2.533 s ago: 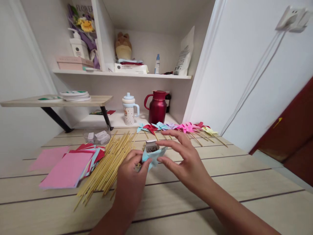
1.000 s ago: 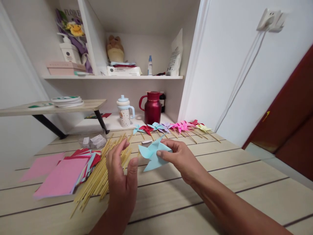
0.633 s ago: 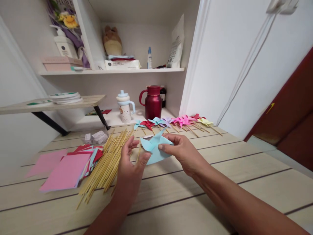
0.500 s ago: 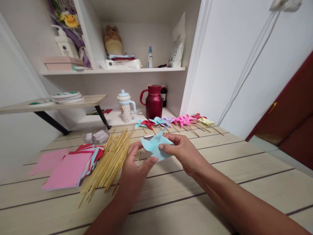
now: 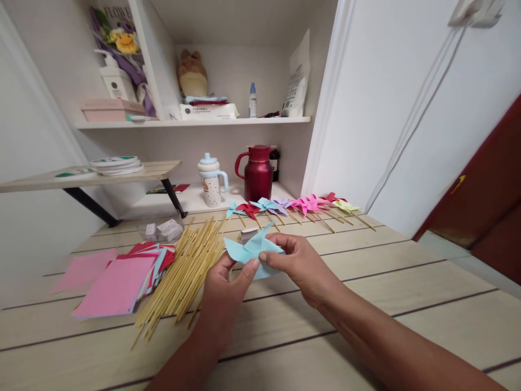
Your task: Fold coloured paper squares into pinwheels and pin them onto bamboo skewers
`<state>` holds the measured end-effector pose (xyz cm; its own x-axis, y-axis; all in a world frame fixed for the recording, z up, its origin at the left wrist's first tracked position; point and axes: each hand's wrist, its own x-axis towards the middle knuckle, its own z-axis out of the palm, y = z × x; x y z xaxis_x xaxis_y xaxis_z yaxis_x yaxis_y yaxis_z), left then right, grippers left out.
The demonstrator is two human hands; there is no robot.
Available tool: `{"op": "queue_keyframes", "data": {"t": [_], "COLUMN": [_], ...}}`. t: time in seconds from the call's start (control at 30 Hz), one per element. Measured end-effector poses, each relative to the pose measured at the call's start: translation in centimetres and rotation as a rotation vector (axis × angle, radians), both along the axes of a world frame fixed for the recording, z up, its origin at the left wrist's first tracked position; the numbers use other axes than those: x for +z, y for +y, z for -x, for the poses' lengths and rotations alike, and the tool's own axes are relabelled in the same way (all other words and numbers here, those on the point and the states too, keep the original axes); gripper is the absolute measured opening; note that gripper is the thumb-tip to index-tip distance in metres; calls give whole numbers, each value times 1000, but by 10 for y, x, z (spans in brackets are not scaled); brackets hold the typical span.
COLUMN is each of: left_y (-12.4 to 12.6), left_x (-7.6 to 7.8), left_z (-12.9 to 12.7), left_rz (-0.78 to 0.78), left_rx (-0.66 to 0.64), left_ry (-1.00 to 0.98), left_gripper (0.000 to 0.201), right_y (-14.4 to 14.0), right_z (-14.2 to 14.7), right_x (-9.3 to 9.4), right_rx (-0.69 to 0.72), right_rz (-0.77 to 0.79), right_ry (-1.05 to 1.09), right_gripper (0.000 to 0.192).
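My left hand (image 5: 222,282) & right hand (image 5: 299,263) both pinch light-blue paper pinwheel (image 5: 252,252) at centre. Thin, flimsy, creases easy; grip w/ fingertips only, near middle.

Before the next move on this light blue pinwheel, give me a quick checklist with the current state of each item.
1. Light blue paper pinwheel held off the table: ok, both hands pinch it.
2. Right hand grip: ok, thumb and fingers clamp its right edge.
3. Left hand grip: ok, thumb presses its lower left part.
4. A stick taken up for it: cannot tell; one seems to show below the paper.
5. Bamboo sticks within reach: ok, the pile lies just left of the left hand.
6. Small open box close by: ok, it sits right behind the pinwheel; contents cannot tell.
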<state>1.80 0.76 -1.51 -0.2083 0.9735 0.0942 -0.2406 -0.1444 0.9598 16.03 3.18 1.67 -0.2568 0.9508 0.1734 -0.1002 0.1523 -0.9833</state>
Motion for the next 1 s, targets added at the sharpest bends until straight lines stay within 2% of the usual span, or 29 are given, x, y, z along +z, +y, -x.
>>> {"op": "queue_keyframes", "data": {"t": [0.4, 0.67, 0.8, 1.0], "left_y": [-3, -7, -7, -3], "left_x": [8, 15, 14, 11], "left_z": [0, -2, -2, 0], "left_rz": [-24, 24, 33, 32], "left_rx": [7, 15, 9, 86], "left_ry": [-20, -54, -68, -12], "left_gripper": [22, 26, 25, 21], "right_y": [-1, -2, -2, -2], "right_z": [3, 4, 4, 5], "right_x": [-2, -2, -2, -6], "right_rx": [7, -12, -30, -40], "right_rz": [3, -13, -23, -39], "right_ry": [-1, -26, -29, -73], "right_gripper": [7, 11, 15, 19]}}
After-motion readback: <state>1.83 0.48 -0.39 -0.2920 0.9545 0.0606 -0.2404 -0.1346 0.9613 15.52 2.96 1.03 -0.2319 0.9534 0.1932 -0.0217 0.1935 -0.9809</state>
